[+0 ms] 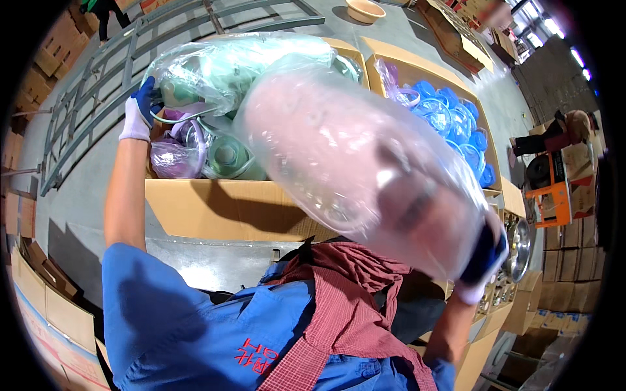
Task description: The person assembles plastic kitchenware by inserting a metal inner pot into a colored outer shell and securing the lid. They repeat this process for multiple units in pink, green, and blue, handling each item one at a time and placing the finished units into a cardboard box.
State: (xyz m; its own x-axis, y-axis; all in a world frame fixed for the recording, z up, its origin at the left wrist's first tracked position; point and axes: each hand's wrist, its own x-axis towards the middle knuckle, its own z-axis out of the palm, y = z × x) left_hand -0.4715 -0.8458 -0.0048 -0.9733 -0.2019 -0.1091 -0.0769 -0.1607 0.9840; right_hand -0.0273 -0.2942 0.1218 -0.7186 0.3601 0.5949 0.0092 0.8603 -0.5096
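My right hand [484, 251], in a blue-and-white glove, grips the near right end of a long pink plastic bundle [326, 137] in a clear bag. The bundle slants over two cartons and is slightly blurred. At the far left, my gloved left hand [145, 107] holds the left end of a bagged pale green plastic bundle [241, 65], beside a thin handle. Under it, in the left carton [222, 212], lie a bagged purple plastic piece [176, 159] and a green rounded one [228, 154]. The pink bundle hides much of this carton.
The right open carton [492, 137] holds several blue plastic pieces [450, 120]. A grey metal frame [85, 104] lies beyond on the left. A tan basin [365, 10] sits on the floor. At the right are shiny metal ware [518, 251], an orange cart [554, 195] and a person [564, 133].
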